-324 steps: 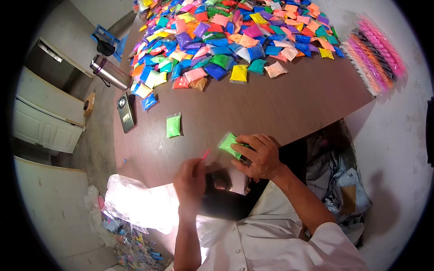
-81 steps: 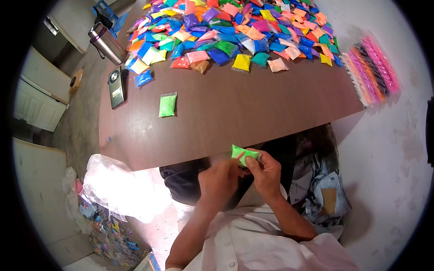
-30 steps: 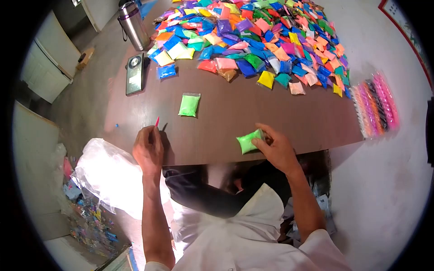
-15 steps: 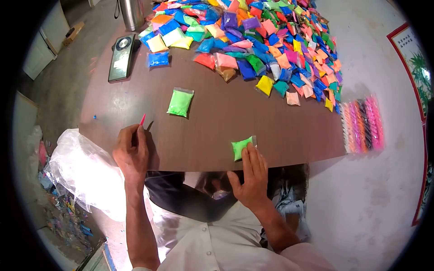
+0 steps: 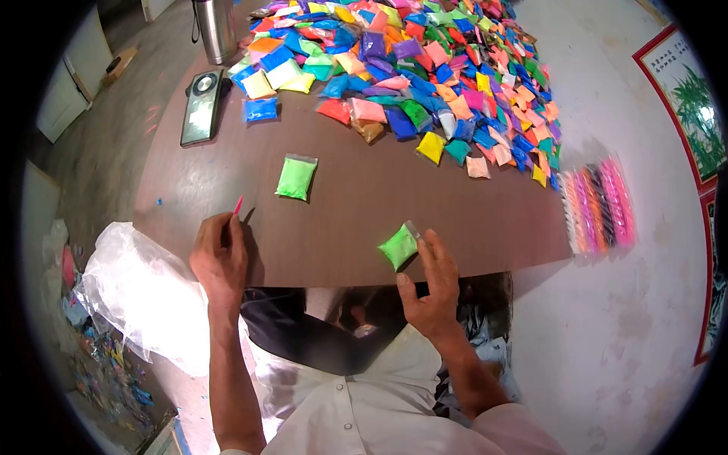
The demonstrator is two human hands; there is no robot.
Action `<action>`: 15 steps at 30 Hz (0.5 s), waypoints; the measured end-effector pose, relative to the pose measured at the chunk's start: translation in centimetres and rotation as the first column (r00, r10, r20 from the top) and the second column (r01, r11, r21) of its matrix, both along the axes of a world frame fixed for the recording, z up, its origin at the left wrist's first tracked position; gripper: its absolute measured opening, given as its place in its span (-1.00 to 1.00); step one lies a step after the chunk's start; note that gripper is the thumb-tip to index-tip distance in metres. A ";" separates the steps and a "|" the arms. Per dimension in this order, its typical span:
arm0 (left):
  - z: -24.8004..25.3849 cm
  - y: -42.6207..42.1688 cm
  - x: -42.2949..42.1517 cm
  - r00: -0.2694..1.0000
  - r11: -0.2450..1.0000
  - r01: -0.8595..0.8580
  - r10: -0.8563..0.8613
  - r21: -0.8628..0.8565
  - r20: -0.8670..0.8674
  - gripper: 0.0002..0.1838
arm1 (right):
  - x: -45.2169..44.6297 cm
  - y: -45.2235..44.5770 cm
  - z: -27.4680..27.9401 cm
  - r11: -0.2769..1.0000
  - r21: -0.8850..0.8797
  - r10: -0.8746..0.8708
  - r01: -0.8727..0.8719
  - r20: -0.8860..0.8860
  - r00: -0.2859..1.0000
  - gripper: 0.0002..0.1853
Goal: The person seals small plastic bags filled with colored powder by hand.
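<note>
At the front left of the table, my left hand (image 5: 220, 254) is closed on a thin pink pointed stick (image 5: 239, 205), whose tip points up and away from me. My right hand (image 5: 434, 284) is open by the front edge, thumb and fingers apart. Just left of its fingertips lies a small clear packet with bright green filling (image 5: 399, 245), tilted on the tabletop; whether a fingertip touches its edge, I cannot tell. A larger bright green packet (image 5: 296, 177) lies flat farther back, between the hands and the pile.
A big heap of colourful packets (image 5: 455, 83) covers the back of the brown table (image 5: 212, 171). A phone (image 5: 202, 106), a steel flask (image 5: 217, 30) and a blue packet (image 5: 261, 110) are back left. Wrapped coloured twisted sticks (image 5: 599, 205) lie right; a clear plastic bag (image 5: 136, 288) hangs left.
My right hand has lifted off the small green packet and shifted slightly right, its fingers spreading. The packet now sits turned. My left hand keeps the pink stick in place. The view has shifted slightly.
</note>
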State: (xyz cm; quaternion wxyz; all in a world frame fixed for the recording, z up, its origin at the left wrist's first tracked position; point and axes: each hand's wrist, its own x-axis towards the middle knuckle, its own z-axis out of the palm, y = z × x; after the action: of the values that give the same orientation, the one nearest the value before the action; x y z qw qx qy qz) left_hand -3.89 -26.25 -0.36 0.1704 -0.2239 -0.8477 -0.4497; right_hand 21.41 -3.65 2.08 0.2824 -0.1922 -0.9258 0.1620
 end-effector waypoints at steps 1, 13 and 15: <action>0.0 0.1 0.0 1.000 1.000 -0.009 0.009 0.005 -0.009 -0.93 | 0.0 0.0 -0.2 1.000 0.018 0.004 -0.004 0.010 1.000 -0.35; 0.1 0.1 0.1 0.999 0.999 -0.038 0.038 0.002 0.008 -0.94 | -0.6 0.1 -1.0 0.997 0.073 0.024 -0.033 0.122 0.992 -0.42; 0.0 0.1 0.2 0.999 0.999 -0.036 0.036 0.008 0.021 -0.94 | -0.7 0.3 -0.7 0.996 0.082 0.022 -0.032 0.129 0.991 -0.43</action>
State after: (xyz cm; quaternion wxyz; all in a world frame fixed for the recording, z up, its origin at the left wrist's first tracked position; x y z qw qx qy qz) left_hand -3.69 -26.11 -0.34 0.1708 -0.2033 -0.8514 -0.4524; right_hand 20.68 -3.40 1.39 0.2279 -0.1776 -0.9505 0.1142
